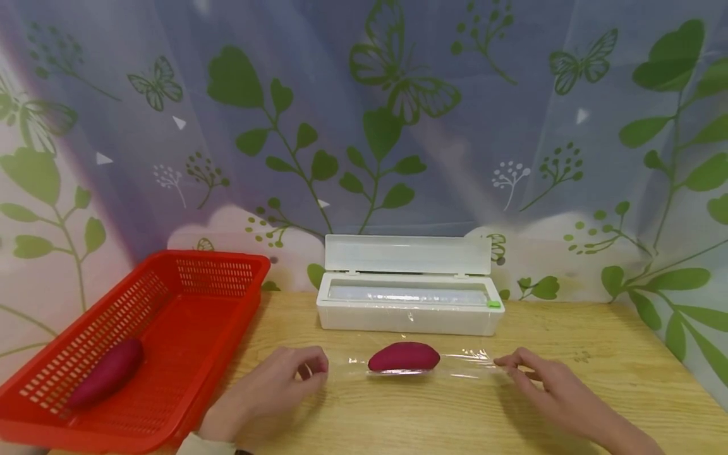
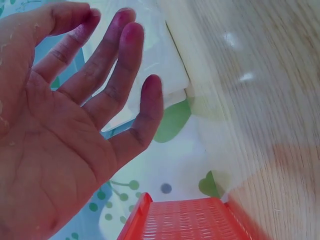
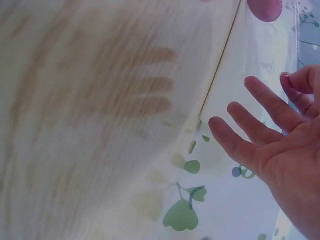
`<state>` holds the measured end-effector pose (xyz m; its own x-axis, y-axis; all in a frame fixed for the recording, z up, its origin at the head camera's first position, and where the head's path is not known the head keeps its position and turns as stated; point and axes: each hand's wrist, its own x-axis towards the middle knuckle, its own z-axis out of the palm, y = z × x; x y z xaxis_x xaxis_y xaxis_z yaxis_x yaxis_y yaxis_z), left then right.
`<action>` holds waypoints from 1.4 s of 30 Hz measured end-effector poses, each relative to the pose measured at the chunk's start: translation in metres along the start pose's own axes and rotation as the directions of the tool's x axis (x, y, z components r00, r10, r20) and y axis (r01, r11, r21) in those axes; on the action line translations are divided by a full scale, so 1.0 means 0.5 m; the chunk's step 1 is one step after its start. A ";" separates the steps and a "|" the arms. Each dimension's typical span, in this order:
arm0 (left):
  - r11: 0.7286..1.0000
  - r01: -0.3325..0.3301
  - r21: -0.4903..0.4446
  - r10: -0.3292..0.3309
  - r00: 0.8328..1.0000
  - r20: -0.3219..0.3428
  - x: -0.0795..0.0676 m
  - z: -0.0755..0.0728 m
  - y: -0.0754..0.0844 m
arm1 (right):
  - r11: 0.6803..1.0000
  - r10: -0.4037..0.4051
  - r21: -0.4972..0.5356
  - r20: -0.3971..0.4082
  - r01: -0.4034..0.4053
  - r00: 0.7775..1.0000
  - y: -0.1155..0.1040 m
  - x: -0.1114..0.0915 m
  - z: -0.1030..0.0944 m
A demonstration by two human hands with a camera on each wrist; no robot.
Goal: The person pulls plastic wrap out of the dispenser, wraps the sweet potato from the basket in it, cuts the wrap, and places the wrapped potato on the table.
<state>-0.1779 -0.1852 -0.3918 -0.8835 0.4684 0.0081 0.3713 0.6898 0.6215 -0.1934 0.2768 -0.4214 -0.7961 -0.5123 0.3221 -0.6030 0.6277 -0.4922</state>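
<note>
A purple-red sweet potato [image 1: 404,357] lies in clear cling film [image 1: 465,365], between the two hands and in front of a white wrap dispenser [image 1: 409,319]. A shiny fold of the film runs along its near side. At the film's left end, my left hand [image 1: 279,382] pinches it between thumb and forefinger; the left wrist view shows the other fingers of this hand [image 2: 85,115] spread loosely. On the opposite end the right hand [image 1: 548,382] pinches the film with thumb and index finger. One tip of the sweet potato [image 3: 266,9] shows in the right wrist view.
A red plastic basket [image 1: 188,328] stands at the left, with another sweet potato [image 1: 108,373] inside. The dispenser's lid [image 1: 407,254] is up, showing a film roll [image 1: 406,295] and a green slider [image 1: 493,304]. A leaf-patterned curtain [image 1: 455,177] hangs behind the wooden table [image 1: 432,420].
</note>
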 end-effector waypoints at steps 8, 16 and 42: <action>0.998 0.058 0.024 -0.055 0.994 -0.098 0.012 0.003 0.008 | 0.996 0.027 -0.073 -0.188 -0.041 0.982 -0.014 0.005 0.003; 0.999 -0.005 -0.048 -0.010 0.951 -0.308 0.028 0.003 0.018 | 0.999 0.037 0.043 -0.344 -0.024 0.938 -0.033 0.020 -0.004; 0.976 0.158 -0.151 -0.215 0.814 -0.539 0.121 0.015 -0.002 | 0.986 0.166 0.079 -0.413 -0.146 0.895 -0.014 0.114 0.015</action>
<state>-0.2295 -0.1534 -0.3978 -0.9533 -0.0647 0.2950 0.1798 0.6634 0.7264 -0.2340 0.2389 -0.4055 -0.8335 -0.1124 0.5409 -0.4743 0.6476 -0.5963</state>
